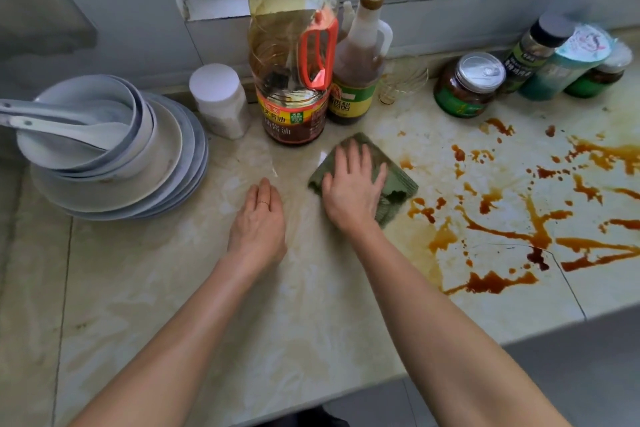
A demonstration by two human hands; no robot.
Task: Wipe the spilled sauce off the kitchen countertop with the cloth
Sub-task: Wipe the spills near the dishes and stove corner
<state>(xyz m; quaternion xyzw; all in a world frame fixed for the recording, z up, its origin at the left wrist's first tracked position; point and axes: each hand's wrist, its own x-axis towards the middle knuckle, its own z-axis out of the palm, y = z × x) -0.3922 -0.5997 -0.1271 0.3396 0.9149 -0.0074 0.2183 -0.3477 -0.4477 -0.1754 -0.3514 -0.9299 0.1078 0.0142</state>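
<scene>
The cloth (398, 184), green and folded, lies on the countertop (311, 288) just in front of the soy bottle (292, 62). The right hand (353, 184) presses down on it, palm flat and fingers spread and straight, forearm reaching in from the near edge. Left of the cloth, the left hand (258, 218) rests flat on bare counter, fingers straight and together, holding nothing.

Right of the cloth the sauce (491, 282) begins, brown streaks and drops running out to the counter's right side, the nearest drops just beside the cloth's lower corner. Behind the spill stand jars (467, 87). Far left of the cloth sits a stack of dishes (114, 163). The stretch between them lies open down to the front edge.
</scene>
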